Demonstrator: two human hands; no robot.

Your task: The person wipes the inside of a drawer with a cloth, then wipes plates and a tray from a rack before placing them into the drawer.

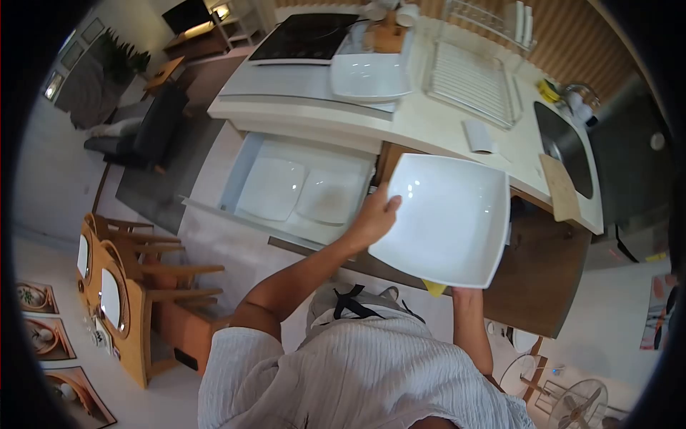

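A white square plate (446, 222) with rounded corners is held up in front of me, its glossy top facing the camera. My left hand (379, 218) is closed on its left edge, the thumb over the rim and the other fingers behind. At the plate's lower edge, my right hand (468, 292) is mostly hidden beneath it, fingers out of sight. A bit of yellow material (434, 287), perhaps a cloth, pokes out under the plate near that hand. Two more white square plates (272, 189) (330, 196) lie side by side in the pulled-out drawer (239, 168) to the left.
On the counter (443, 132) are a black cooktop (304, 39), another white dish (369, 75), a wire dish rack (473, 82) and a folded white item (479, 136). A cutting board (559, 187) leans by the sink (564, 146). An open brown cabinet door (539, 279) stands right of the plate.
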